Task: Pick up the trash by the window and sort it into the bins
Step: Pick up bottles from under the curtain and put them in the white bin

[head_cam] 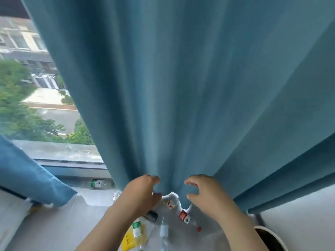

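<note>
A blue curtain [181, 87] hangs over the window ledge and hides much of it. My left hand [143, 192] grips a fold at the curtain's bottom edge, thumb above and fingers below. My right hand [203, 192] holds the neighbouring fold the same way. Below the hands trash lies on the ledge: a clear bottle with a red label [186, 217], a clear bottle with a white label [164, 230], a green-labelled bottle [136, 229] on a yellow packet [131, 240]. Another clear bottle with a green label [97, 183] lies by the window frame.
The grey ledge [59, 227] runs along the window glass [36, 105]. A blue cushion or curtain end [30, 178] lies at the left. A white round pot [272, 238] stands at the lower right. A dark cylinder [152, 215] lies under my left wrist.
</note>
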`<state>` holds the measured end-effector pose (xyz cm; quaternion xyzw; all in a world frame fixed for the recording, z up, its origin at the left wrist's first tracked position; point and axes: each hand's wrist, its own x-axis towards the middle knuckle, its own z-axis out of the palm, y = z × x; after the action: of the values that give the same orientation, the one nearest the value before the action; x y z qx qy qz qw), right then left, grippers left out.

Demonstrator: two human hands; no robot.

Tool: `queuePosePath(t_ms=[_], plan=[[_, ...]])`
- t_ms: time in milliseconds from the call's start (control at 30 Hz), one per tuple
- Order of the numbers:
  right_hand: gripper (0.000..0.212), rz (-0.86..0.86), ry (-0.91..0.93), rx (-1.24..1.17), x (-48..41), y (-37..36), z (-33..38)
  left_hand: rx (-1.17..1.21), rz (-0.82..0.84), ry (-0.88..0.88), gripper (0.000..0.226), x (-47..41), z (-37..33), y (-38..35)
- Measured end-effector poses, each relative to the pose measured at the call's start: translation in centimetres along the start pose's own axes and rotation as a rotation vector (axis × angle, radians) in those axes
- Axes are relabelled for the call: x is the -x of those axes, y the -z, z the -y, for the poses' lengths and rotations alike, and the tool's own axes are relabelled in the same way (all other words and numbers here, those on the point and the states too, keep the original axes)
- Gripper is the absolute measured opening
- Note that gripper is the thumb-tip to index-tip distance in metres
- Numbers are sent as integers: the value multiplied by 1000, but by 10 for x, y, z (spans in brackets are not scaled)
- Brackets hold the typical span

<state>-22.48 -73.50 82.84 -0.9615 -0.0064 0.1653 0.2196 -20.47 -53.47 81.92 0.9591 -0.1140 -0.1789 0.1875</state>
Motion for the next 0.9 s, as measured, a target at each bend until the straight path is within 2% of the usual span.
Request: queuePosePath(t_ms=[267, 567, 900], plan=[[38, 125, 274, 114, -42, -24, 100, 102, -132, 261, 38, 57, 78, 19], [41, 265, 585, 183, -66, -48, 172, 210, -253, 576, 45, 118, 115, 21], [44, 338, 723, 247, -78, -89, 247, 323, -336, 726, 46, 160, 179, 25]])
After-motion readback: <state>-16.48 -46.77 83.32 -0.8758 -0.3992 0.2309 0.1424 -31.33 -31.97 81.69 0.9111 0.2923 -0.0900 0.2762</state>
